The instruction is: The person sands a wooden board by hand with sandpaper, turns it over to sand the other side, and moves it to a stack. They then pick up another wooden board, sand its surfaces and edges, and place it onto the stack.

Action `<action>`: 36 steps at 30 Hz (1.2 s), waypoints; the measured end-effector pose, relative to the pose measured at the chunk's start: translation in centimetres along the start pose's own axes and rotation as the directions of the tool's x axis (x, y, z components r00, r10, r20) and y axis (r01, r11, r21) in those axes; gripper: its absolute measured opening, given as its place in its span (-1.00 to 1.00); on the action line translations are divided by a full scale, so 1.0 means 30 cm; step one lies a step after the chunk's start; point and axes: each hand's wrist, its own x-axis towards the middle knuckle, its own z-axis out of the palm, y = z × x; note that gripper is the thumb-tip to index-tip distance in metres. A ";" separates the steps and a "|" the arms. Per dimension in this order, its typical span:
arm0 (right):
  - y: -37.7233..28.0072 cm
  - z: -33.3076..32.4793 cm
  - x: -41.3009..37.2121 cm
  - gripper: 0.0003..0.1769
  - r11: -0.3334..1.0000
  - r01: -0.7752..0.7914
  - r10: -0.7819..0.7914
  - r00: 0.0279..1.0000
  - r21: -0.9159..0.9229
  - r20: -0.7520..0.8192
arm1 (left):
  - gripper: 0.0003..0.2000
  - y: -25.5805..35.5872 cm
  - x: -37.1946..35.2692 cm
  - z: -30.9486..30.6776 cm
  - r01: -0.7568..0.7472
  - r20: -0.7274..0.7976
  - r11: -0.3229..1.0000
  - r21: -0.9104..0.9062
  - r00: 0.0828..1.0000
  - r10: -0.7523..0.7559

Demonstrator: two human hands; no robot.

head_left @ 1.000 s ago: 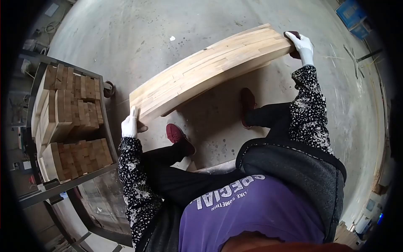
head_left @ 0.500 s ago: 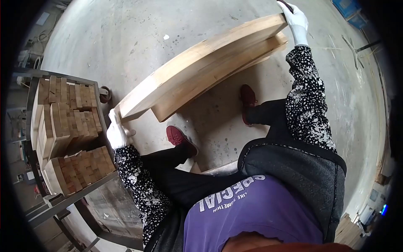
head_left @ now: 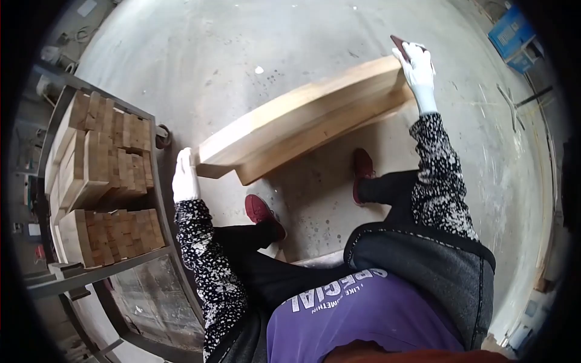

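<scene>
Thick pale wooden boards (head_left: pixel 302 109), one lying over another, stretch across in front of me at a slant. The upper board has a curved long edge. My left hand (head_left: pixel 185 175), in a white glove, is closed at the boards' left end, with its fingertips at the corner. At the far right end, my right hand (head_left: pixel 417 69) is also gloved in white. Its fingers are wrapped round a flat dark red-brown piece (head_left: pixel 399 46) that sticks out past them, and the hand overlaps the boards' end in this view.
On my left stands a metal-framed cart (head_left: pixel 163 212) on wheels, loaded with stacked wooden blocks (head_left: pixel 121 236). My red shoes (head_left: pixel 260 212) are on the concrete floor (head_left: pixel 327 218) behind the boards. A blue box (head_left: pixel 511 33) lies at the far right.
The view has shifted, with the cart and my shoes lower in it. Both hands and the boards' ends have come closer together in the picture; the right hand sits lower.
</scene>
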 end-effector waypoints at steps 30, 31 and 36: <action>-0.547 -0.241 -0.121 -0.28 0.924 0.243 -0.296 0.944 0.295 0.149 | -0.24 0.001 0.049 0.008 0.081 0.006 0.984 -0.156 0.997 -0.081; -0.598 -0.253 -0.137 -0.28 0.900 0.277 -0.339 0.930 0.337 0.142 | -0.22 0.002 0.052 0.007 0.087 0.024 0.982 -0.166 0.996 -0.084; -0.955 -0.348 -0.171 -0.28 0.734 0.383 -0.506 0.860 0.561 0.074 | -0.22 0.070 0.008 -0.010 0.142 -0.038 0.983 -0.121 0.988 -0.147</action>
